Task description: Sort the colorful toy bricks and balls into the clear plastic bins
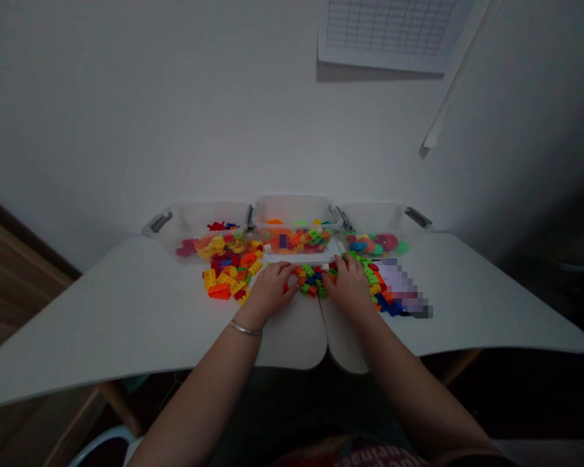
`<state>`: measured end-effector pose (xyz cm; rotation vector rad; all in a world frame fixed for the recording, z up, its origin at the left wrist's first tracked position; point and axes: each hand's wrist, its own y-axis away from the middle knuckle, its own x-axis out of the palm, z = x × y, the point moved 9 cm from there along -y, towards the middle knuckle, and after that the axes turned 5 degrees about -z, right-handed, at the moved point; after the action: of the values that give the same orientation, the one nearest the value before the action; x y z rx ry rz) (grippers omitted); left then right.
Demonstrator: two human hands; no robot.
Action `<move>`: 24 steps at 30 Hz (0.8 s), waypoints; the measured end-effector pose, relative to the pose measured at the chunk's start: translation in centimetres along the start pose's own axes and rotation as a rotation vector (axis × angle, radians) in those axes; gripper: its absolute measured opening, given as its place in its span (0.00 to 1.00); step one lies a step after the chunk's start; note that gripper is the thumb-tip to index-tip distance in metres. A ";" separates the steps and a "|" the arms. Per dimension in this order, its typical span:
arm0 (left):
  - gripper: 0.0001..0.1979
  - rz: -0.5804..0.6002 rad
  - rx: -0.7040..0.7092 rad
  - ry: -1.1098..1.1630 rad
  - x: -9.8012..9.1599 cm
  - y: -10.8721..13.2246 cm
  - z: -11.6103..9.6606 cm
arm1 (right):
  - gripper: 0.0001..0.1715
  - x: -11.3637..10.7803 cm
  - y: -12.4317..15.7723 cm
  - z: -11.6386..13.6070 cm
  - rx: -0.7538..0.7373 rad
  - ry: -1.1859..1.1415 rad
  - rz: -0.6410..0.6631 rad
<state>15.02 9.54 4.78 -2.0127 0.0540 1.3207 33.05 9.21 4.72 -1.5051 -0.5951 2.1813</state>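
Observation:
Loose plastic building bricks [313, 279] in red, green, blue and orange lie on the white table between my two hands. My left hand [271, 290], with a bangle at its wrist, rests palm down at their left side. Its thumb and fingers are apart, with a red piece [291, 281] showing in the gap. On the other side, my right hand [349, 287] reaches into the bricks with thumb and forefinger apart. Small pieces lie in that gap; neither hand visibly grips one. The palms hide whatever lies beneath them.
Three clear bins hold coloured pieces along the wall: left bin [175, 227], middle bin [294, 206], right bin [372, 217]. Yellow and orange bricks [225, 281] spread at left, blue bricks [392, 307] at right beside a blurred flat device [401, 285]. Two rounded table edges [325, 324] meet in front.

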 end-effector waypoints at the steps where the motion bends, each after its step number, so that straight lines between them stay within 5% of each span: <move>1: 0.20 0.002 0.008 0.012 0.0 0.0 -0.1 | 0.30 0.4 0.3 -0.1 0.013 0.016 0.019; 10: 0.23 0.006 0.021 0.043 0.0 0.0 -0.1 | 0.26 1.9 1.4 2.2 -0.025 -0.042 0.104; 24: 0.33 0.036 0.033 0.065 0.6 0.1 0.1 | 0.33 2.8 1.2 3.7 0.054 -0.117 0.196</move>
<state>15.21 9.72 4.26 -2.0358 0.1422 1.2683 28.52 9.39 3.15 -1.4702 -0.4377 2.4261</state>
